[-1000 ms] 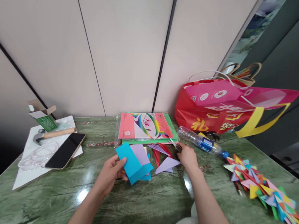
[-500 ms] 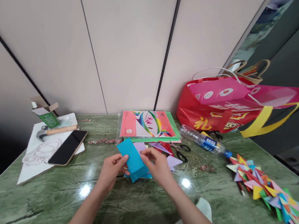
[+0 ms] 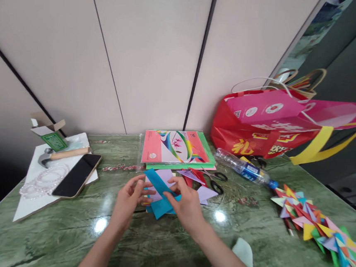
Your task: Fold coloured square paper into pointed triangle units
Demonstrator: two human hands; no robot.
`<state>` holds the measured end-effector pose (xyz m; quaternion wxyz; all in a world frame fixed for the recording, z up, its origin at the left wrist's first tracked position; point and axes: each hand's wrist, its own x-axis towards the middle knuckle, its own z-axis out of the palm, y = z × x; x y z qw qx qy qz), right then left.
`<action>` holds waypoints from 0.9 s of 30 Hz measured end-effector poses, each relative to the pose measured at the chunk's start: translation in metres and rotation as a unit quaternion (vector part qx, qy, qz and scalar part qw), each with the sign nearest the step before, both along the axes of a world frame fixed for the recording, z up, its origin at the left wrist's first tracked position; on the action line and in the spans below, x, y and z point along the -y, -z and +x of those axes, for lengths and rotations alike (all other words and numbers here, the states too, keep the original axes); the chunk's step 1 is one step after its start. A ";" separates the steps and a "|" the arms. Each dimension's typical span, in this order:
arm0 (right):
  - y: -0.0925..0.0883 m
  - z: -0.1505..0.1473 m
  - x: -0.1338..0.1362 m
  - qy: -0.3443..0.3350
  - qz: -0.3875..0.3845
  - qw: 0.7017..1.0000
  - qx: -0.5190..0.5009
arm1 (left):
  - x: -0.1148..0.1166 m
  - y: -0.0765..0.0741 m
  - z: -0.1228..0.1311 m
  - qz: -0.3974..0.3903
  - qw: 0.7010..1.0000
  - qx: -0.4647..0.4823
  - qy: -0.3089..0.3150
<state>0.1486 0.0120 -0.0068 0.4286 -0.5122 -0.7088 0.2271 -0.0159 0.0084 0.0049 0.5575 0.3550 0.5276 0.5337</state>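
Observation:
A blue sheet of paper, folded into a narrow slanted strip, is held above the table between my hands. My right hand has its thumb and fingers closed on the strip's right side. At the paper's left edge is my left hand, its fingers apart and its thumb off the sheet; whether the fingertips touch it is hard to tell. Below and behind lies purple paper with more blue paper partly covered. Folded purple pieces and black-handled scissors lie to the right.
A packet of coloured paper lies against the wall. Left are a phone, a hammer, a beaded string and a small box. Right are a plastic bottle, a red bag and folded colourful paper pieces.
The blue paper has gone from a wide folded piece to a narrower strip. My left thumb has come off its face, and my right hand has closed over its right side.

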 end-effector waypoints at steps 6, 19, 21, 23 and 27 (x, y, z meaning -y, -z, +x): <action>0.005 0.001 -0.001 -0.052 0.020 0.995 0.079 | -0.001 0.002 -0.005 0.009 1.000 0.014 0.025; 0.007 0.005 -0.005 -0.057 0.046 0.989 0.132 | -0.003 -0.006 -0.015 -0.010 0.991 0.071 0.111; 0.006 0.005 -0.005 -0.059 0.055 0.986 0.145 | -0.003 -0.005 -0.018 -0.019 0.992 0.051 0.115; 0.005 0.006 -0.006 -0.057 0.060 0.985 0.151 | -0.004 -0.005 -0.019 -0.027 0.992 0.024 0.122; 0.004 0.008 -0.007 -0.039 0.067 0.985 0.153 | -0.003 -0.006 -0.021 -0.035 0.988 -0.009 0.152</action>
